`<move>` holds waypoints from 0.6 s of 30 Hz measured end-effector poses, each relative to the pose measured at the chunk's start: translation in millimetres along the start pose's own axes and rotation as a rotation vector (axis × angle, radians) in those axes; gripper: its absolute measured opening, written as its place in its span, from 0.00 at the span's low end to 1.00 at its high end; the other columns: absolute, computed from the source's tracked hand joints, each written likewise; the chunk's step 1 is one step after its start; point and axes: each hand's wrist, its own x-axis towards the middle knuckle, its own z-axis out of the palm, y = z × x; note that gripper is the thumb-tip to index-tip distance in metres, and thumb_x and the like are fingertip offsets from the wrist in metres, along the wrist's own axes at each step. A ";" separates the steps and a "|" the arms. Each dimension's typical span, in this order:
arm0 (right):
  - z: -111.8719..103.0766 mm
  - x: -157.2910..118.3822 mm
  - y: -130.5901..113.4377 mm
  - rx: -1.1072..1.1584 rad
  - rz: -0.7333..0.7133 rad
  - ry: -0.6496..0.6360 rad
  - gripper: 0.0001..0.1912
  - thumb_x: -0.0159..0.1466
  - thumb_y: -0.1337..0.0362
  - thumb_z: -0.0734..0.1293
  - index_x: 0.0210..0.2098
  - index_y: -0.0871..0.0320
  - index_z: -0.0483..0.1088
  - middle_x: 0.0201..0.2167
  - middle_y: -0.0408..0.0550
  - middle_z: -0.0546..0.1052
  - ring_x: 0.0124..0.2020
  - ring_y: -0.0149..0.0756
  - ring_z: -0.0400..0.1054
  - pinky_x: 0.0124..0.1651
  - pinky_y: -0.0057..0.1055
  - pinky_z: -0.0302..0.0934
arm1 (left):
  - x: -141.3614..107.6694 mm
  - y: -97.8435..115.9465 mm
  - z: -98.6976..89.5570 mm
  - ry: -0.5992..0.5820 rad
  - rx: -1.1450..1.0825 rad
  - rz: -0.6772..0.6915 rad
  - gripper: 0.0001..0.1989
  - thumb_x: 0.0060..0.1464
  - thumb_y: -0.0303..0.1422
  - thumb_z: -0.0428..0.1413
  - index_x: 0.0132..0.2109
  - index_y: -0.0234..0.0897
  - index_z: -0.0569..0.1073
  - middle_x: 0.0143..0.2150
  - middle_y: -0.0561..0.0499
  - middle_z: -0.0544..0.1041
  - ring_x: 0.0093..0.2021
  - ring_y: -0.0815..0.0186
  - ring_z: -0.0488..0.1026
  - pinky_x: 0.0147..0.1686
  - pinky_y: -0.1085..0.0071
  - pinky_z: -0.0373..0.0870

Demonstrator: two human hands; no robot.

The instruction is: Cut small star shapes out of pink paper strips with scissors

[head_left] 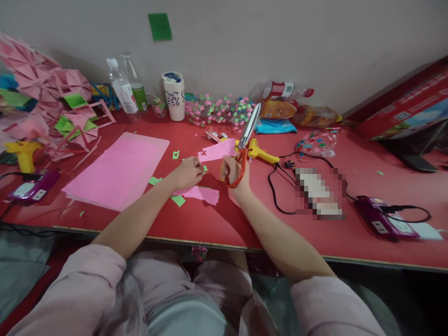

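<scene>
Red-handled scissors (249, 128) point up and away, their handles in my right hand (234, 171), whose fingers are curled through the loops. A pink paper strip (220, 150) with a star-shaped cutout at its left end lies between my two hands, touching the right hand's fingers. My left hand (189, 173) has its fingers bent together just above the table; a small green star (205, 169) shows beside its fingertips. What that hand pinches, if anything, is hidden. Below it lie more pink strips (203, 194) and green scraps (178, 200).
Pink sheets (119, 168) lie on the red table (224, 226) at the left. Along the wall stand bottles (124, 93), a cup (174, 98) and a clear container of paper stars (220, 109). A yellow glue gun (262, 153), black cables and a purple power strip (381, 217) are at the right.
</scene>
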 end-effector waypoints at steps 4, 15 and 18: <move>3.5 -4.9 0.4 -0.049 0.023 -0.042 0.17 0.56 0.61 0.64 0.18 0.54 0.51 0.08 0.35 0.54 0.09 0.25 0.51 0.13 0.26 0.46 | -0.3 3.0 0.1 0.053 0.085 -0.010 0.13 0.54 0.34 0.47 0.32 0.32 0.73 0.37 0.39 0.72 0.45 0.55 0.64 0.46 0.56 0.60; 0.4 -2.4 -2.2 0.030 0.049 -0.112 0.20 0.56 0.60 0.63 0.15 0.54 0.49 0.08 0.35 0.53 0.09 0.24 0.50 0.15 0.27 0.47 | -1.0 5.8 -22.9 0.312 -1.413 -0.320 0.15 0.53 0.41 0.44 0.32 0.36 0.69 0.21 0.52 0.72 0.22 0.69 0.69 0.24 0.71 0.63; -0.3 -3.5 -1.7 -0.043 0.073 -0.192 0.21 0.57 0.60 0.61 0.13 0.53 0.50 0.07 0.37 0.54 0.09 0.25 0.50 0.15 0.27 0.47 | -3.4 13.3 -27.5 0.216 -1.433 -0.364 0.11 0.47 0.40 0.54 0.32 0.36 0.68 0.20 0.53 0.73 0.19 0.72 0.69 0.18 0.75 0.58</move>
